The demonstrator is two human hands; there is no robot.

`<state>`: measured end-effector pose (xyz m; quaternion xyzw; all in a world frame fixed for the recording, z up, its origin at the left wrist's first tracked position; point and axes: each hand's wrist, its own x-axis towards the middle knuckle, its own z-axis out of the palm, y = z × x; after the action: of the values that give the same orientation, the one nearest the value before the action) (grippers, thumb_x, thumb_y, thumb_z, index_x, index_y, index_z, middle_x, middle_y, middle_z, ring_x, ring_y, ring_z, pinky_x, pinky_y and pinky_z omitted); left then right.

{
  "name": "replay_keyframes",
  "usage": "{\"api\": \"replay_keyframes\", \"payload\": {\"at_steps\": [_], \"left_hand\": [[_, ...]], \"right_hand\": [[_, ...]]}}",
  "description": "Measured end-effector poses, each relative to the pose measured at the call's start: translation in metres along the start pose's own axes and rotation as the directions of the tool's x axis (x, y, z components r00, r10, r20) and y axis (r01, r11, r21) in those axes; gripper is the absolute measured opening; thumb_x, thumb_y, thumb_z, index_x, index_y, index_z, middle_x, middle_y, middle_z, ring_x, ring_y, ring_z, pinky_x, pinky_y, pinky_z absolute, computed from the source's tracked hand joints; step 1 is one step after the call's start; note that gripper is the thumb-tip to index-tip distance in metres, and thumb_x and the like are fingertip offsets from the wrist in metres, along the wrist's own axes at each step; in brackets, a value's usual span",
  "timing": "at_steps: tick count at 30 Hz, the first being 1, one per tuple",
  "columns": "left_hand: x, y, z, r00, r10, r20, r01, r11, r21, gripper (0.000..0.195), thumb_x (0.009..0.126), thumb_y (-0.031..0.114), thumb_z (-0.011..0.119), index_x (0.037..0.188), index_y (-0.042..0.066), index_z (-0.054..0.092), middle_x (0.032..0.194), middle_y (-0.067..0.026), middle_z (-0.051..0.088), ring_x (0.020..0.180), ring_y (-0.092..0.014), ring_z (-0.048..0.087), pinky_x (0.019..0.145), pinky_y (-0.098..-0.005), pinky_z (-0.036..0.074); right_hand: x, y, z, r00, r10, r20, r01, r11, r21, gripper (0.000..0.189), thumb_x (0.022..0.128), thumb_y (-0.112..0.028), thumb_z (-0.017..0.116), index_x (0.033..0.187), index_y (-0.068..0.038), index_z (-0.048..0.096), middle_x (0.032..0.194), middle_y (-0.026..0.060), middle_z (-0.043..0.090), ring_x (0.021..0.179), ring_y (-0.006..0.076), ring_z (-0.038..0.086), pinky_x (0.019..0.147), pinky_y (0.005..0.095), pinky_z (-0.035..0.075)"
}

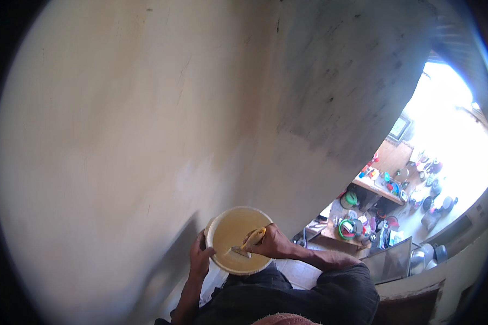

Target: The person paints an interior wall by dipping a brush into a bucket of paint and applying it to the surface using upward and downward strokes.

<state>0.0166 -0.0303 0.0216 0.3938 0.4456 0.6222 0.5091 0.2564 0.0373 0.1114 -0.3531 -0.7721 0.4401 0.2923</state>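
A round pail [223,266] with a pale rim is in front of my body, close to the wall, and holds cream-coloured paint or a similar liquid. My left hand [200,256] grips the pail's left side, the thumb over its rim. Inside the pail's opening, my right hand [274,242] holds what looks like a flat paintbrush [255,237] by its yellow handle. The brush's head points down and left, at or just above the liquid; contact is hard to tell.
A cream wall [118,122] fills the left and middle, with a grey, stained patch [333,81] at upper right. Below right, a wooden table [378,190] and a lower table [329,232] carry kitchenware. Metal pots [421,258] stand on a ledge near my right elbow.
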Motion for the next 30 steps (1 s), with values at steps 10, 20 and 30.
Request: {"api": "replay_keyframes", "payload": {"at_steps": [10, 20, 30], "left_hand": [[0.009, 0.007, -0.010, 0.998, 0.014, 0.059, -0.015, 1.000, 0.025, 0.078, 0.067, 0.005, 0.057, 0.143, -0.005, 0.047, 0.132, -0.0112, 0.059, 0.124, -0.021, 0.056, 0.110, -0.0334, 0.040], [0.005, 0.000, -0.015, 0.998, -0.063, -0.002, 0.063, 0.996, 0.066, 0.078, 0.065, -0.004, 0.052, 0.143, -0.006, 0.046, 0.133, -0.0129, 0.059, 0.127, -0.023, 0.055, 0.109, -0.0339, 0.040], [0.005, 0.006, -0.003, 0.999, -0.045, -0.015, 0.045, 0.999, 0.007, 0.082, 0.062, 0.008, 0.058, 0.142, -0.006, 0.046, 0.133, -0.0142, 0.058, 0.127, -0.025, 0.054, 0.111, -0.0358, 0.039]], "right_hand": [[0.035, 0.005, -0.015, 0.947, -0.315, -0.058, 0.285, 0.912, -0.294, 0.029, 0.077, -0.014, 0.082, 0.102, -0.003, 0.073, 0.098, 0.0144, 0.075, 0.086, 0.0286, 0.074, 0.074, 0.0373, 0.060], [0.020, -0.017, -0.038, 0.860, -0.498, -0.112, 0.400, 0.794, -0.458, 0.019, 0.077, -0.006, 0.076, 0.095, -0.003, 0.073, 0.089, 0.0126, 0.073, 0.072, 0.0276, 0.072, 0.063, 0.0349, 0.060], [0.010, -0.008, -0.011, 0.985, 0.138, 0.102, -0.156, 0.968, 0.198, 0.030, 0.076, -0.014, 0.087, 0.099, 0.001, 0.072, 0.094, 0.0095, 0.075, 0.084, 0.0142, 0.069, 0.078, 0.0308, 0.057]]}}
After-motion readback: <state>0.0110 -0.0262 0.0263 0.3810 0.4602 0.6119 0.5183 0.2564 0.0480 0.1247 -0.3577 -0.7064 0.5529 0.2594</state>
